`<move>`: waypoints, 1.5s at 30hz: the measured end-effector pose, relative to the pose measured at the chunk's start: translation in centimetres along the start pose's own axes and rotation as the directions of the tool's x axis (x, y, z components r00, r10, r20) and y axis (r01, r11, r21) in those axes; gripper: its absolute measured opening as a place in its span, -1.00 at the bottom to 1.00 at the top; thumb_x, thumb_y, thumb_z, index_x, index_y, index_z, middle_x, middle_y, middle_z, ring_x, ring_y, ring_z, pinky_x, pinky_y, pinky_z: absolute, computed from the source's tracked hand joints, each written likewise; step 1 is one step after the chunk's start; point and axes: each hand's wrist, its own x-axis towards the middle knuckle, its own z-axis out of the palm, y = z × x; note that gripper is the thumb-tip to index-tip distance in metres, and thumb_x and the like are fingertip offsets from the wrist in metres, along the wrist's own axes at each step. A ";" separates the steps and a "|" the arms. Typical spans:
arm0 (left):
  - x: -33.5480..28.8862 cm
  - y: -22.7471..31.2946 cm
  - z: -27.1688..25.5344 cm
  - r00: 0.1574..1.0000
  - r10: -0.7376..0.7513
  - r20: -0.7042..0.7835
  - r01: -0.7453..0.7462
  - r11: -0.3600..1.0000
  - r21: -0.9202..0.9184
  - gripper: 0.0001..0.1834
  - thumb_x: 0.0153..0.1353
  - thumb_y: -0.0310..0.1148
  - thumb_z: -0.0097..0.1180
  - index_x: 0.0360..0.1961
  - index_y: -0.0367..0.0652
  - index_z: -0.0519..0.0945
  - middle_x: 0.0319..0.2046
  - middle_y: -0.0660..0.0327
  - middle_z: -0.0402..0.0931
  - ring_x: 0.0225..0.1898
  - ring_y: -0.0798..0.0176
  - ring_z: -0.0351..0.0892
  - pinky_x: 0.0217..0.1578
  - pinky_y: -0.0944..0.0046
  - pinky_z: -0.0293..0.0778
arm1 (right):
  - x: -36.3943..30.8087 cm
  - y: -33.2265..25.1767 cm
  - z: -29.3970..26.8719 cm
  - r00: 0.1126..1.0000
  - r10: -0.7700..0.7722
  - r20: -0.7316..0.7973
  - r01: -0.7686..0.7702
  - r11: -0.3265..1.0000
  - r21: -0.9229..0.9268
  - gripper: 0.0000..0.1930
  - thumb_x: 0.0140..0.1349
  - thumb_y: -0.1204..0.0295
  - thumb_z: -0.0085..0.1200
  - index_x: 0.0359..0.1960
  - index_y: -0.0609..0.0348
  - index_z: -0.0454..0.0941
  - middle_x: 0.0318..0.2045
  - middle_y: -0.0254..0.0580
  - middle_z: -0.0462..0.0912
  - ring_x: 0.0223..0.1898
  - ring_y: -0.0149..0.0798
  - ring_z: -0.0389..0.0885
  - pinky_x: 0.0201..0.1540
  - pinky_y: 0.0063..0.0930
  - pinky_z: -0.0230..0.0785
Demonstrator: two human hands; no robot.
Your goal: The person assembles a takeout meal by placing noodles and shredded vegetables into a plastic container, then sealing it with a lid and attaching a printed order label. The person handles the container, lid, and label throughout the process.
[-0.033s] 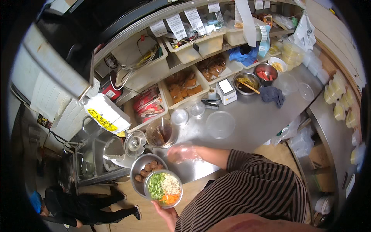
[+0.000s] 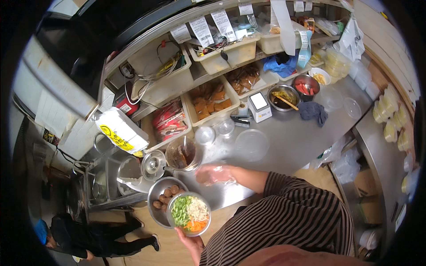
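Observation:
My left hand (image 2: 193, 246) grips the rim of a clear round bowl (image 2: 209, 222) from below, thumb over its edge. Inside lie green cucumber strips (image 2: 180, 211), pale chopped bits (image 2: 197, 208) and orange carrot shreds (image 2: 195, 225) in separate heaps. This bowl overlaps a metal bowl (image 2: 155, 189) of several brown balls (image 2: 167, 192) at the counter's front edge. Above the counter, just right of these bowls, is my right hand (image 2: 215, 175) in a clear plastic glove. Glare and blur hide how its fingers are set. Beside it stands a container of dark brown sauce (image 2: 183, 155).
A metal lid (image 2: 154, 165) lies left of the sauce. Clear lids (image 2: 251, 145), a white dispenser box (image 2: 259, 107), a bowl with a wooden-handled utensil (image 2: 284, 97) and a dark cloth (image 2: 313, 111) occupy the steel counter. Bins (image 2: 212, 101) line the back. Another person (image 2: 97, 232) is at lower left.
My gloved right hand has shifted slightly right, away from the metal bowl. The bowl in my left hand has moved a little up and right.

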 end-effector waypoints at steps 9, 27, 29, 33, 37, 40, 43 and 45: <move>1.8 -16.7 13.0 0.916 -0.310 0.255 0.302 0.951 0.069 -0.46 0.38 -0.07 -0.20 0.19 -0.26 0.29 0.14 0.08 0.35 0.16 0.12 0.32 0.20 0.07 0.20 | -17.8 -7.9 -9.2 0.888 -0.410 -0.211 0.082 0.591 -0.803 -0.59 0.18 0.34 0.17 0.05 0.13 0.40 -0.09 -0.25 0.54 -0.13 -0.34 0.53 -0.06 -0.41 0.42; 1.7 -28.2 28.6 0.703 -0.509 0.497 0.410 0.861 0.301 -0.55 0.40 -0.16 -0.16 0.09 -0.33 0.36 -0.02 0.10 0.46 0.00 0.22 0.43 0.07 0.19 0.34 | -28.1 -11.6 -9.1 0.795 -0.357 -0.490 -0.556 -0.108 -0.824 -0.52 0.13 0.12 0.05 0.10 -0.04 0.45 0.18 0.11 0.33 0.19 0.15 0.32 0.21 -0.05 0.19; 1.9 -28.4 28.9 0.709 -0.524 0.472 0.433 0.852 0.296 -0.54 0.38 -0.14 -0.11 0.08 -0.34 0.38 -0.04 0.12 0.48 -0.02 0.25 0.45 0.05 0.23 0.35 | -28.5 -11.5 -9.6 0.779 -0.407 -0.477 -0.558 -0.102 -0.824 -0.51 0.12 0.15 0.06 0.10 -0.03 0.44 0.18 0.11 0.33 0.18 0.15 0.32 0.20 -0.07 0.20; 2.4 -28.6 29.9 0.724 -0.529 0.442 0.448 0.848 0.282 -0.55 0.40 -0.12 -0.17 0.07 -0.30 0.37 -0.02 0.09 0.46 0.01 0.19 0.45 0.06 0.16 0.37 | -28.9 -11.4 -10.7 0.746 -0.514 -0.424 -0.538 -0.088 -0.839 -0.53 0.07 0.24 0.09 0.07 -0.02 0.45 0.16 0.13 0.35 0.17 0.15 0.32 0.20 -0.09 0.20; 3.3 -28.2 30.4 0.751 -0.482 0.451 0.454 0.873 0.178 -0.54 0.41 -0.10 -0.21 0.08 -0.29 0.36 0.00 0.07 0.45 0.03 0.16 0.43 0.09 0.15 0.35 | -28.8 -11.3 -11.8 0.724 -0.587 -0.362 -0.497 -0.080 -0.864 -0.57 0.02 0.32 0.10 0.00 0.01 0.47 0.11 0.13 0.38 0.16 0.14 0.33 0.20 -0.11 0.21; 4.3 -28.0 29.9 0.800 -0.392 0.454 0.357 0.919 0.166 -0.52 0.40 -0.13 -0.16 0.08 -0.37 0.36 0.00 0.06 0.45 0.03 0.17 0.43 0.09 0.18 0.33 | -28.2 -11.2 -12.6 0.724 -0.619 -0.304 -0.463 -0.110 -0.880 -0.59 0.00 0.35 0.11 -0.04 0.02 0.47 0.08 0.09 0.40 0.12 0.13 0.35 0.17 -0.10 0.22; 5.5 -28.3 29.2 0.842 -0.422 0.337 0.340 0.899 0.277 -0.53 0.40 -0.12 -0.17 0.07 -0.37 0.36 0.00 0.07 0.43 0.01 0.21 0.41 0.06 0.21 0.33 | -27.2 -11.2 -13.2 0.738 -0.641 -0.209 -0.353 -0.103 -0.930 -0.60 -0.02 0.39 0.12 -0.06 0.03 0.47 0.05 0.04 0.42 0.07 0.13 0.38 0.12 -0.08 0.26; 5.9 -28.6 28.8 0.838 -0.429 0.337 0.338 0.893 0.298 -0.52 0.40 -0.12 -0.17 0.07 -0.36 0.36 -0.01 0.08 0.43 0.00 0.23 0.40 0.05 0.21 0.33 | -26.4 -11.2 -13.4 0.753 -0.625 -0.208 -0.327 -0.080 -0.942 -0.61 -0.02 0.41 0.12 -0.08 0.05 0.48 0.03 0.02 0.43 0.05 0.12 0.39 0.10 -0.09 0.27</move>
